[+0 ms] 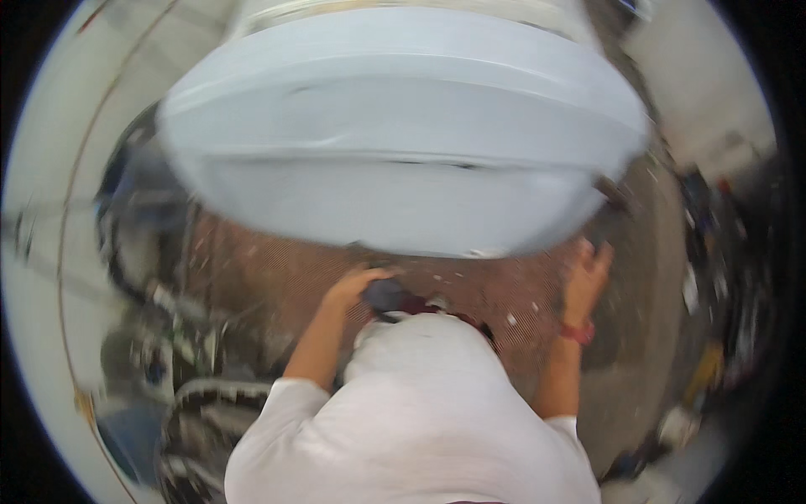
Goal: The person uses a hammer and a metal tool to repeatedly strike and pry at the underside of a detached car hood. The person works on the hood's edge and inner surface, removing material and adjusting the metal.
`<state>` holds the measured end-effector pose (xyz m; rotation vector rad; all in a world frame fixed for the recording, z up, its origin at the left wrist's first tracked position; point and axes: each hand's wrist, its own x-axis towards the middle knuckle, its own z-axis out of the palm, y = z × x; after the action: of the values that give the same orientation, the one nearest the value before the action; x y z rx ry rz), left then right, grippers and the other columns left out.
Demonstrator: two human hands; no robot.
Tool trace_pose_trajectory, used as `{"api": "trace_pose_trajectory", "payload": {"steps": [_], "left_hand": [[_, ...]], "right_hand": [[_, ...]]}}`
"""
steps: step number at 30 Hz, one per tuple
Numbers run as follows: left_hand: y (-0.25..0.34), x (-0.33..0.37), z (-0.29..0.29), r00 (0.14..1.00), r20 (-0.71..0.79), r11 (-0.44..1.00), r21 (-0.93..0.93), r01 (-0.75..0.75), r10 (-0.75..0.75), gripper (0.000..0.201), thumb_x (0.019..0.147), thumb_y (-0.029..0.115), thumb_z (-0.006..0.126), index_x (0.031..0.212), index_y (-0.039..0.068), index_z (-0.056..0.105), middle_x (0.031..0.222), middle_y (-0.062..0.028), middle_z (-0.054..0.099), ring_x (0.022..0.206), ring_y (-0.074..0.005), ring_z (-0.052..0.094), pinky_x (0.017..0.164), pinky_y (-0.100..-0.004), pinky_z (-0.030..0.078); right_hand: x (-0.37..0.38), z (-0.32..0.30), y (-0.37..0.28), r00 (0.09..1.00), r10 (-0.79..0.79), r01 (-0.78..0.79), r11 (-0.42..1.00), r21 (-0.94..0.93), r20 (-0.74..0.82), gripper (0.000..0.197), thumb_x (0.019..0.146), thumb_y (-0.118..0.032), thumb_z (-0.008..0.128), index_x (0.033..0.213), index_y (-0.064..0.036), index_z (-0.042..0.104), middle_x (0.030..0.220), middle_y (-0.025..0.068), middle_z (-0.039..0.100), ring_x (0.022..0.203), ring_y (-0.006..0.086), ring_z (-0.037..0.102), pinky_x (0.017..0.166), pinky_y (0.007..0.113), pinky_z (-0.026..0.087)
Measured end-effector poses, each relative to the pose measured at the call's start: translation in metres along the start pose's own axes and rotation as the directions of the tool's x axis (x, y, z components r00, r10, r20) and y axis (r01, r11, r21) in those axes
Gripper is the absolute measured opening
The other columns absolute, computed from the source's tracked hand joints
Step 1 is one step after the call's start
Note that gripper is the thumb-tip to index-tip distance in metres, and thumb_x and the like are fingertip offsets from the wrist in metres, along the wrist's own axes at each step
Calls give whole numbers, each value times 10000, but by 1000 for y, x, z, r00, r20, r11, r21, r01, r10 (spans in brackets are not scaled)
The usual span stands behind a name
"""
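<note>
A large pale blue-white curved car panel [403, 118] fills the upper middle, with a long crease across it and a small dark slot. Below its lower edge, my left hand [358, 287] is curled against a dark grey rounded object [386, 296], whose kind is blurred. A dark red patch shows beside that object. Off the panel's lower right corner is my right hand [589, 273], raised with its fingers apart and nothing seen in it. A red band [578, 333] circles the right wrist.
Small white scraps lie on the reddish-brown patterned floor [512, 290]. Dark blurred equipment [138, 210] and a black, looped part [210, 420] stand at the left. A hose or cord [63, 244] runs along the pale left surface. Mixed clutter [714, 277] lines the right side.
</note>
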<state>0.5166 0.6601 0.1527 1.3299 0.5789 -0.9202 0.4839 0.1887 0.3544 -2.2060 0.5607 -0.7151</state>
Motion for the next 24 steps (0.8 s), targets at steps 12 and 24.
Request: {"api": "trace_pose_trajectory", "payload": {"steps": [12,24], "left_hand": [[32,-44,26,978,49,977,-78,-198,203,890,865,46,726,1598,5,221,1258,-217,705,1118,-332,694,931,-469,613],[38,-52,33,979,71,977,-108,-183,191,965,849,54,732,1637,31,175,1255,-201,689,1114,-335,682,940,-470,609]], "right_hand": [[-13,-9,-8,992,123,-118,965,234,-4,447,1062,-398,647,1190,24,574,782,179,687,673,303,706,624,419,523],[-8,-17,6,972,-101,180,900,398,-211,467,1079,-469,616,1143,-10,564,807,55,630,672,156,613,612,324,519]]}}
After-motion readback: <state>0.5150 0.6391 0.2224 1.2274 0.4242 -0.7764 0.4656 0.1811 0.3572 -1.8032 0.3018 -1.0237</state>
